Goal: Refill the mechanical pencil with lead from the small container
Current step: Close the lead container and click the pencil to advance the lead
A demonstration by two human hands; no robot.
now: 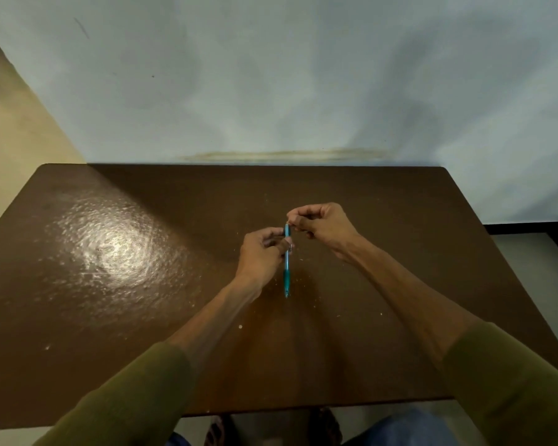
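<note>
Here the left hand (pixel 261 252) pinches the upper part of a teal mechanical pencil (pixel 286 268), holding it nearly upright above the middle of the brown table (pixel 110 284), tip toward the near edge. The right hand (pixel 322 223) has its fingertips pressed together at the pencil's far end; whether they pinch anything is too small to tell

Single head cam, wide-angle, looks fwd and steeply down over brown table (pixel 142 284); far wall (pixel 271 75) fills upper half. Hands mid-frame, close range.
</note>
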